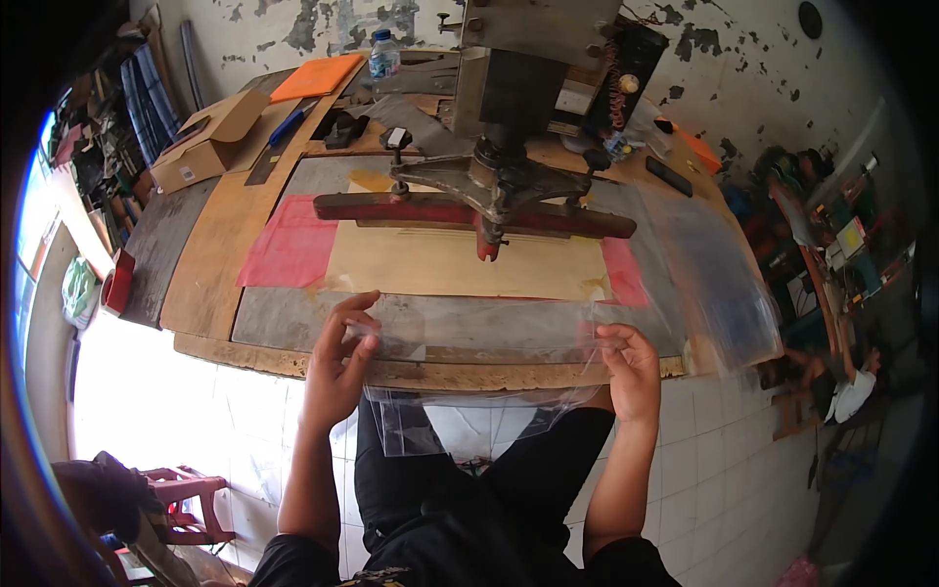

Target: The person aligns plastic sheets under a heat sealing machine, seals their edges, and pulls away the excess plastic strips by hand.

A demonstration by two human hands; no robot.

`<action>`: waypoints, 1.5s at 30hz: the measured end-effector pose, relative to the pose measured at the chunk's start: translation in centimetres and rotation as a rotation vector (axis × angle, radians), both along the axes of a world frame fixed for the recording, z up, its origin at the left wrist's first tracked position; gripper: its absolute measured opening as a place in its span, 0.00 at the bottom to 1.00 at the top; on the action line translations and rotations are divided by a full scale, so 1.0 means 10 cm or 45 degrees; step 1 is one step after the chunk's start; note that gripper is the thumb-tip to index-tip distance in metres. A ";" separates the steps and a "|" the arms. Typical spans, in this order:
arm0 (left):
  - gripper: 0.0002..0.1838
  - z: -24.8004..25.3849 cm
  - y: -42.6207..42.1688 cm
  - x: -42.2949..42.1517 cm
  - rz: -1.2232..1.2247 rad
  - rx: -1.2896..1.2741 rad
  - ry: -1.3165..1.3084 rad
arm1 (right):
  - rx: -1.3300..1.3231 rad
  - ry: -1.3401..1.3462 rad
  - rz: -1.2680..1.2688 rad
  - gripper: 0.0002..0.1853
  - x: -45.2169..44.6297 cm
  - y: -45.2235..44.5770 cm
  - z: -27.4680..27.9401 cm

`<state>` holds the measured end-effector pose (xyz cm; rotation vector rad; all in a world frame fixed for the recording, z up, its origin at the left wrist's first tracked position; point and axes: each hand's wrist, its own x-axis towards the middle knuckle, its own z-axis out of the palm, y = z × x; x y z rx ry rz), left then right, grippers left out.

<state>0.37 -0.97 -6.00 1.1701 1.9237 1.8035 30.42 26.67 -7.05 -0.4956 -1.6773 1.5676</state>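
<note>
My left hand (342, 362) and my right hand (632, 374) are raised at the near edge of the worktable. Stretched between them is a clear plastic sheet (416, 435), pinched by fingers on both sides. Its lower part hangs past the table edge over my lap. Beyond my hands stands a press (494, 181) with a long red-edged bar (391, 207). Under that bar lies a cream-yellow sheet (469, 262), with a pink sheet (289, 240) at its left and more pink at its right.
Clear plastic sheets (719, 279) are piled on the right of the table. A cardboard box (210, 142), an orange folder (316, 77), a water bottle (383, 56) and a black phone (669, 176) lie around. A red stool (191, 504) stands at lower left. Another person (853, 393) sits far right.
</note>
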 end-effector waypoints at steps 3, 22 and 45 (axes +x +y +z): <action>0.07 -0.06 -0.07 -0.05 -0.077 0.067 -0.075 | 0.040 0.135 0.200 0.20 -0.05 -0.09 0.17; 0.17 0.09 -0.20 0.07 -0.511 0.287 -0.640 | 0.358 0.221 -0.047 0.18 0.07 -0.07 0.47; 0.13 -0.01 -0.20 0.16 -0.119 0.221 -0.248 | 0.357 -0.057 -0.151 0.17 0.08 -0.21 0.40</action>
